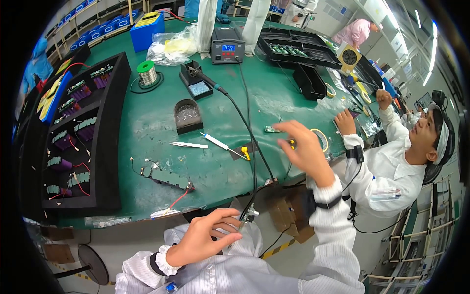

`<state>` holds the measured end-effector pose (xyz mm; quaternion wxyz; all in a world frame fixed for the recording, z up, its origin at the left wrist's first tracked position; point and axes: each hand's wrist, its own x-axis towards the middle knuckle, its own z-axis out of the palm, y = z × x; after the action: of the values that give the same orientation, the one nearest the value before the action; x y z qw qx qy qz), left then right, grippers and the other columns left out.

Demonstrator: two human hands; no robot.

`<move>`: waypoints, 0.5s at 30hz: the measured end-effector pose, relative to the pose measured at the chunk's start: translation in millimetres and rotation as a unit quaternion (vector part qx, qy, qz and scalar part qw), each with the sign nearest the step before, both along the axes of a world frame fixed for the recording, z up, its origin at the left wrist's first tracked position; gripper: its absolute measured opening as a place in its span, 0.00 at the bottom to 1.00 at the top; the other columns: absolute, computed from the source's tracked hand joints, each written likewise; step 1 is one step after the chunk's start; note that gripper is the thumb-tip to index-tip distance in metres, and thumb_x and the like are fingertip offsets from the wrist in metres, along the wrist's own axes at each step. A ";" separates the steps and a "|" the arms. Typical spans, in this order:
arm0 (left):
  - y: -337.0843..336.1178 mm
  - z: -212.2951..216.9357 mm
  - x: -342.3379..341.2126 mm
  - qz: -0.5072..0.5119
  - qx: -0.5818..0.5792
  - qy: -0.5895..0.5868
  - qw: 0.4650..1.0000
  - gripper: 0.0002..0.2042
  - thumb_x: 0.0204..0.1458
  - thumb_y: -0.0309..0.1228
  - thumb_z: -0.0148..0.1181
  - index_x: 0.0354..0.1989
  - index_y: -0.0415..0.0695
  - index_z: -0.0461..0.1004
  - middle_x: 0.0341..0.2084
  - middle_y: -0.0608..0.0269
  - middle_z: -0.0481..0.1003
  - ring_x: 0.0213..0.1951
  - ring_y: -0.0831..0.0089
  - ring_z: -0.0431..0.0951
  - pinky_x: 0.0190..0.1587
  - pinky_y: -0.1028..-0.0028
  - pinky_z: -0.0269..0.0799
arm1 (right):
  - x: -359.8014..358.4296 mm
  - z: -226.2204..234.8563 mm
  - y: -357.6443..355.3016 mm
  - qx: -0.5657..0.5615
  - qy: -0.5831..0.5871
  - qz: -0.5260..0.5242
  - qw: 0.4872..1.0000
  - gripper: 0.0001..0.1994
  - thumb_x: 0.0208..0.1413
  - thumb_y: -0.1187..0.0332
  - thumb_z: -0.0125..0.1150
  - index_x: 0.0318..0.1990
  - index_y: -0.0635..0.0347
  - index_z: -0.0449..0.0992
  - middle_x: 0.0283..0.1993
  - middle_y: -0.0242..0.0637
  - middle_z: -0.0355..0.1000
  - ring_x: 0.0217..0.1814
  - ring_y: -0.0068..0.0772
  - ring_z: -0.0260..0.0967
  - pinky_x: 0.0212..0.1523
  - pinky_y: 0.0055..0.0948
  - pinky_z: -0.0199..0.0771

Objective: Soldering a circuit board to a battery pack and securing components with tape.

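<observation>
My right hand (309, 153) reaches over the green mat with its fingers stretched out and thumb apart. Its fingertips are beside a small green circuit board (270, 129); I cannot tell whether they touch it. In front of the table's near edge, my left hand (208, 234) is held with bent fingers and the thumb apart, nothing visible in it. Left of centre lies a flat dark assembly (169, 177) with red and black wires. Beyond it are white tweezers (188, 145) and a white-handled tool (215, 141) with a thin shaft, its tip by a yellow snap connector (245, 153).
A soldering iron (210, 82) rests in its stand, before the soldering station (228, 46). A solder spool (146, 73) and small black tray (188, 116) stand nearby. At left, a black foam tray (110, 161) holds purple-wrapped packs. A co-worker (391, 171) sits at right. Cables cross the mat.
</observation>
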<state>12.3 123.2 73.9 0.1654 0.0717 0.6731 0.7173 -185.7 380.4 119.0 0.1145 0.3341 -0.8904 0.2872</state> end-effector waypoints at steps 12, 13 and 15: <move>-7.5 -23.5 -2.1 0.014 0.324 -0.180 0.929 0.25 0.63 0.25 0.61 0.68 0.36 0.63 0.55 0.51 0.75 0.52 0.59 0.81 0.55 0.61 0.79 | -81.5 -57.8 21.4 0.184 0.003 -0.085 0.979 0.13 0.46 0.77 0.63 0.41 0.59 0.85 0.41 0.44 0.80 0.40 0.48 0.79 0.44 0.44 0.79; -7.2 -24.8 -2.6 0.013 0.334 -0.177 0.926 0.25 0.63 0.26 0.61 0.67 0.37 0.64 0.55 0.51 0.74 0.52 0.59 0.81 0.55 0.61 0.79 | -77.4 -54.1 26.6 0.086 -0.012 -0.068 0.994 0.14 0.48 0.78 0.64 0.44 0.59 0.85 0.39 0.44 0.80 0.39 0.44 0.80 0.43 0.39 0.80; -4.3 -25.5 -4.4 0.009 0.338 -0.171 0.926 0.24 0.63 0.25 0.61 0.67 0.37 0.64 0.55 0.51 0.74 0.52 0.58 0.81 0.55 0.60 0.79 | -50.2 -34.1 26.3 -0.093 -0.060 -0.087 0.990 0.16 0.51 0.80 0.66 0.49 0.60 0.82 0.39 0.41 0.79 0.38 0.35 0.80 0.44 0.29 0.80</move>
<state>7.9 118.9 48.4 0.2374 -0.0060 0.3529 0.9050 -235.9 406.7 85.0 0.1163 0.2258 -0.8906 0.3773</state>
